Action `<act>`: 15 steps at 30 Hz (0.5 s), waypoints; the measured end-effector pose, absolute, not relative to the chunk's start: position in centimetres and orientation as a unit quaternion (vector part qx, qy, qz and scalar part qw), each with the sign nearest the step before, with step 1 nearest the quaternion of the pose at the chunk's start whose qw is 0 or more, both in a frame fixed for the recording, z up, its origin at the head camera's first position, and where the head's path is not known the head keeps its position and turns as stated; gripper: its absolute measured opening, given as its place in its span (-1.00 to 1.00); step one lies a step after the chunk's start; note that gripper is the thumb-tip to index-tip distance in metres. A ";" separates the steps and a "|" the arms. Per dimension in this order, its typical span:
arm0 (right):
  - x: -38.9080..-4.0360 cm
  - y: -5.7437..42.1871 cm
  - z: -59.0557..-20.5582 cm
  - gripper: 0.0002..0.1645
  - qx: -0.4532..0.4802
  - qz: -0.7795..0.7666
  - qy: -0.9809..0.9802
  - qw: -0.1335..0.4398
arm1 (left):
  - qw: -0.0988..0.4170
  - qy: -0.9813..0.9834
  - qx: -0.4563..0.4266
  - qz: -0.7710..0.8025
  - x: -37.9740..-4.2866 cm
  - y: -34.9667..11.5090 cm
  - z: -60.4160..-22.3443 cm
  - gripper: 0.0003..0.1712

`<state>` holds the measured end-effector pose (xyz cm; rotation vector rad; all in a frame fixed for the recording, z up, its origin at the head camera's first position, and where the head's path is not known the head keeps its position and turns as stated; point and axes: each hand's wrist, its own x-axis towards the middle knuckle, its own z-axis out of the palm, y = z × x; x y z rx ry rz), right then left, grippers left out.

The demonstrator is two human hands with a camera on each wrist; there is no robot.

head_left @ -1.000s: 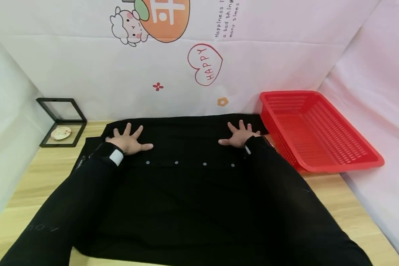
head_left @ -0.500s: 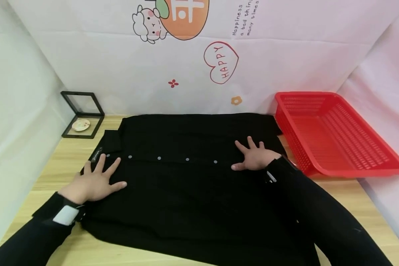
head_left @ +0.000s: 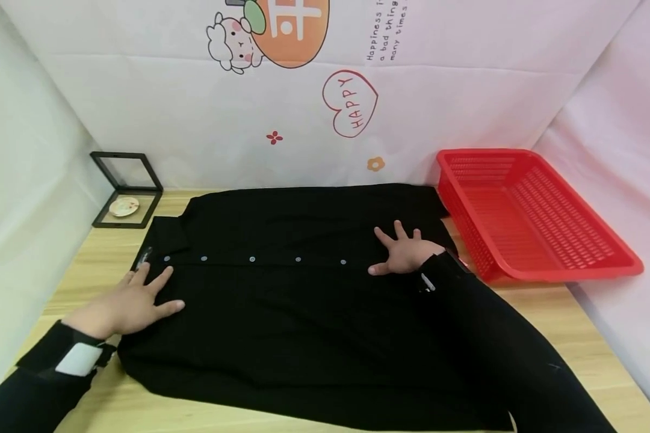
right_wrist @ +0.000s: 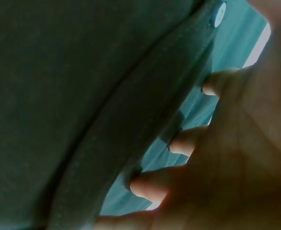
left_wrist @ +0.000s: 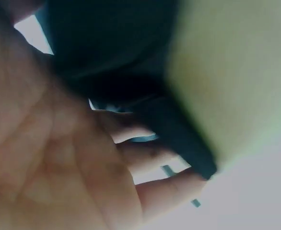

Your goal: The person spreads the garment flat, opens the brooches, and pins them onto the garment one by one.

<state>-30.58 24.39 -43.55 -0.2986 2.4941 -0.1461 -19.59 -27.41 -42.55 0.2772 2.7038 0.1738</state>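
A black button-up shirt (head_left: 281, 325) lies spread on the table, its collar (head_left: 170, 236) at the left and its row of buttons (head_left: 252, 259) running across. My left hand (head_left: 127, 307) is at the shirt's left edge, just below the collar, fingers spread. In the left wrist view, the palm (left_wrist: 59, 158) is seen close up beside dark cloth (left_wrist: 116, 43). On the right part of the shirt, beyond the last visible button, my right hand (head_left: 408, 254) rests with fingers spread. Its fingertips (right_wrist: 150, 187) touch the cloth in the right wrist view, where a button (right_wrist: 219, 15) shows.
A red plastic basket (head_left: 525, 275) stands at the back right, close to the shirt. At the back left is a black-framed clear case (head_left: 120, 225), opened, with a small round decorated piece (head_left: 124, 207) in it. White printed cloth (head_left: 195, 126) hangs behind the wooden table (head_left: 81, 270).
Both hands have slid over the shirt toward me from its far side. The left hand has also gone left to the collar end. The collar has come into view.
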 end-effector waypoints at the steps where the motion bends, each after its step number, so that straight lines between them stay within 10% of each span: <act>1: -30.6 24.4 -43.5 0.25 -0.113 -0.054 0.943 0.307 | 0.209 0.971 0.103 0.057 -20.1 -27.2 -42.1 0.08; 10: -30.7 24.5 -43.6 0.26 -0.108 -0.052 0.943 0.311 | 0.069 0.980 0.187 0.002 -27.5 -24.6 -40.5 -0.23; 15: -30.7 24.5 -43.6 0.27 -0.112 -0.046 0.943 0.308 | 0.136 0.974 0.181 0.016 -30.7 -24.7 -41.9 -0.12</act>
